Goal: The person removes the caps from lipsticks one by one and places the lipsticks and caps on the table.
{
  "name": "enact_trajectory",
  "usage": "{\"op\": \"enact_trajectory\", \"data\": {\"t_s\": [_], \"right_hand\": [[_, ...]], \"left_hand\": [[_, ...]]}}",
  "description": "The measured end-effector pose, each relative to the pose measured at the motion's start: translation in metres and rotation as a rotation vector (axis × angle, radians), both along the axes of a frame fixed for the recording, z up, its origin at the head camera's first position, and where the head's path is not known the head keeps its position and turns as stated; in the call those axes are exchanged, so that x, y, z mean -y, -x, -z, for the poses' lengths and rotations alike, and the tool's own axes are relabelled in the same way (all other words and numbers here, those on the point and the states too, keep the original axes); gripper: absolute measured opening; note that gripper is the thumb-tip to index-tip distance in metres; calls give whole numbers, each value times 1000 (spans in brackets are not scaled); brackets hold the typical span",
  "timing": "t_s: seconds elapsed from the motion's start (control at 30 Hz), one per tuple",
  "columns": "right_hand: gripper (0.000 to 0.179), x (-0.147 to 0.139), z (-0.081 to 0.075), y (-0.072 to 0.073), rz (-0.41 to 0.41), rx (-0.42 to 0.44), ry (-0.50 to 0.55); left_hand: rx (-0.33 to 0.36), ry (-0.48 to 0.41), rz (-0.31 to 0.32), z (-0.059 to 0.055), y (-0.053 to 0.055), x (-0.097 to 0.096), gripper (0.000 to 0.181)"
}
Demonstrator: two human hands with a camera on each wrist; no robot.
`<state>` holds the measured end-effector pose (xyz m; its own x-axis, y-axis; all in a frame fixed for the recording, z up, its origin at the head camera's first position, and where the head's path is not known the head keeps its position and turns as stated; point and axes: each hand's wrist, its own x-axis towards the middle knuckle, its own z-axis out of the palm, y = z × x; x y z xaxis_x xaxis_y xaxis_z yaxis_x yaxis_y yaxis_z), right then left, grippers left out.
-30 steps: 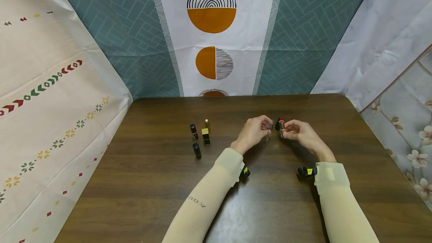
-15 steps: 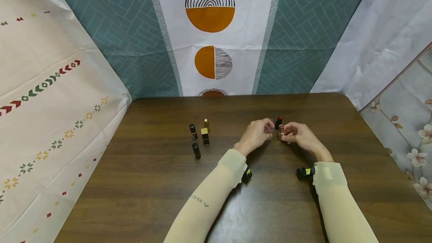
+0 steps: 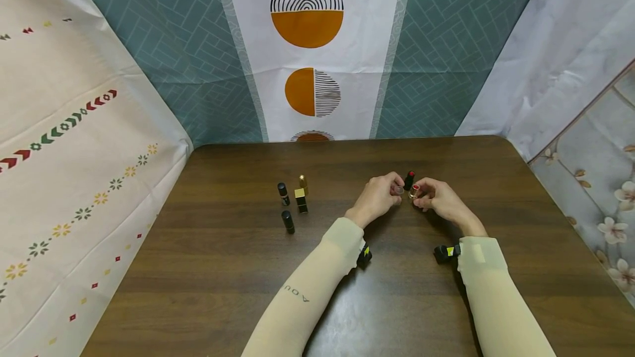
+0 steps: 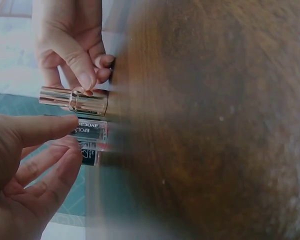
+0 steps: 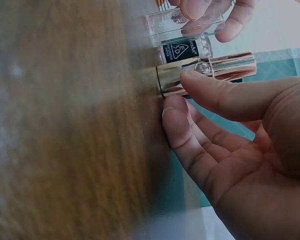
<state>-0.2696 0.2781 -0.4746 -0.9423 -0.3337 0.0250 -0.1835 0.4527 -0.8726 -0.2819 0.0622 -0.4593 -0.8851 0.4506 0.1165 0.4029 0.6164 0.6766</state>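
Observation:
My left hand [image 3: 378, 197] pinches a clear cap [image 5: 165, 30] between thumb and fingers, low over the table. To its right, my right hand [image 3: 444, 200] holds a shiny gold lipstick [image 5: 230, 65] near its lower end, thumb on one side and fingers on the other. Red shows at the top of that lipstick in the head view. Just behind the two hands stands a black lipstick tube [image 3: 408, 182] with a red tip. In the left wrist view, the left fingers and the clear cap partly cover its printed label.
On the left part of the brown table [image 3: 223, 269] stand a black-capped tube [image 3: 283, 194], a gold bullet-shaped tube [image 3: 303, 183], a black tube with a square gold top [image 3: 301, 201] and a dark tube [image 3: 288, 222]. A patterned cloth [image 3: 317, 98] hangs behind the table.
The right hand has brought the gold lipstick slightly nearer me and turned its top toward the head camera. The left hand has shifted slightly toward it with the clear cap.

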Motion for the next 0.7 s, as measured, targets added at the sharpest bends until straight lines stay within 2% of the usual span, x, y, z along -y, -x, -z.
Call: {"op": "enact_trajectory", "data": {"t_s": [0.43,0.7], "right_hand": [[29,3,0,1,23,2,0],[35,1,-3,0,15,43,10]], "left_hand": [[-7,2,-1,1,3,0,31],[-69,27,-6,-3,1,4,33]]}}
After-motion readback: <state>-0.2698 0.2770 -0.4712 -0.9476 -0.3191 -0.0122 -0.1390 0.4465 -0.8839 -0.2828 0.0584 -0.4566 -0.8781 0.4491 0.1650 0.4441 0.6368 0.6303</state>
